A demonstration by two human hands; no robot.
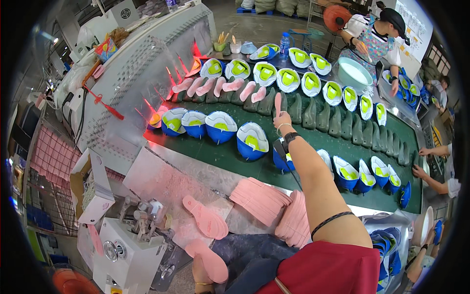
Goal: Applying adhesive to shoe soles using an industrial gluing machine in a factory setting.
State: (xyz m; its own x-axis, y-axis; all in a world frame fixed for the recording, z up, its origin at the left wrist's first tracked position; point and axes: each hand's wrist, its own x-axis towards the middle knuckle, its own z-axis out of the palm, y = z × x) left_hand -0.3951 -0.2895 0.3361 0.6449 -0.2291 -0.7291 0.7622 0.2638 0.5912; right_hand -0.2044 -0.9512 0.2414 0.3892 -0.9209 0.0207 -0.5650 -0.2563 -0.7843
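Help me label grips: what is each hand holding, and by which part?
The right hand holds a pink insole by its near end. The left hand holds another pink insole by its left edge; the exact grip is hidden.

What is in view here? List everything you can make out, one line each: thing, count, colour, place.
Belt: one, green, centre
Shoe uppers: over twenty, blue, white and yellow-green, along both belt sides
Lasts: many, dark green, belt middle
Insoles on lasts: about seven, pink, row's left part
Insole bundles: two, pink, below belt
Loose insoles: small pile, pink, lower centre
Brush pots: two, green and white, top
Bottle: one, blue, top
Basin: one, pale green, upper right
Fan: one, orange-red, upper right
Carton: one, white, left
Machine: one, white, lower left
Co-worker: one, patterned apron, upper right
Left hand: one, lower edge, holding pink insole
Right hand: one, over lasts, holding pink insole
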